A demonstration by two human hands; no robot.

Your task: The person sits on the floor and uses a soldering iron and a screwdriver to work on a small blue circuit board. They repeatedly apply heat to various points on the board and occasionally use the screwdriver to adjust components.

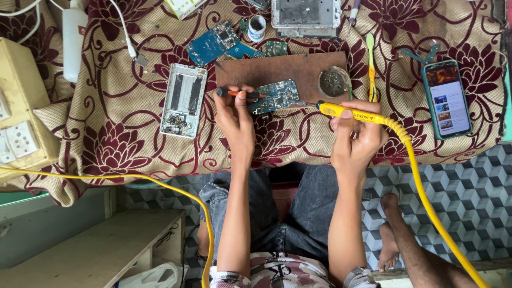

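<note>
Yellow soldering iron (354,114) gripped in my right hand (356,140); my left hand (236,120) pinches a screwdriver (238,93) beside the near circuit board (277,96).

A maroon-flowered beige cloth (122,133) covers the work surface. On it lie an opened white phone shell (183,100), a loose blue circuit board (213,42), a small white pot (257,27), a silver phone frame (305,13), a yellow-green toothbrush (371,64) and a lit phone in a teal case (447,98). A cream socket box (18,114) stands at the left edge. Below is a patterned cube-tile floor (469,186).
</note>
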